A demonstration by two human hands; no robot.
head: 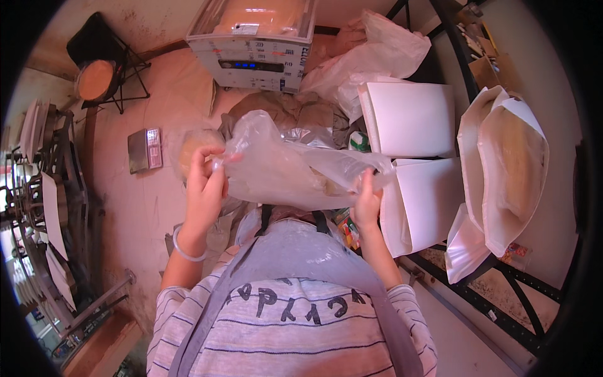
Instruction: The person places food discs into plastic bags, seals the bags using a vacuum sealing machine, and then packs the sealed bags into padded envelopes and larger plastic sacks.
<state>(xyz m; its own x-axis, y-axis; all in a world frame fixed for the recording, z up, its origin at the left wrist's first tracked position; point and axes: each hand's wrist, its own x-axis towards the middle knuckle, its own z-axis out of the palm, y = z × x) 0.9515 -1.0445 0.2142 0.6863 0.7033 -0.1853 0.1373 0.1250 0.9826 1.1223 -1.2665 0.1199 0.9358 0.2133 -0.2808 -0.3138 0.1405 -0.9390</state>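
Note:
A translucent plastic bag [278,165] is stretched out in front of my chest. My left hand [206,181] pinches its left edge between thumb and fingers. On the other side, my right hand [367,200] grips the bag's right end with the thumb up. Something pale yellowish shows faintly in the bag near my right hand; its kind is unclear. Just beyond my left hand lies a rounded orange thing [195,146] in clear wrapping, partly hidden by the fingers. Below the bag is the grey apron [311,257] I wear.
A white machine [256,61] with a lit blue display stands ahead, orange material under its clear lid. White box-like packages [410,120] are stacked at right, beside a black metal rack [518,282]. A keypad device [145,151] lies on the floor; a black folding chair [101,52] stands far left.

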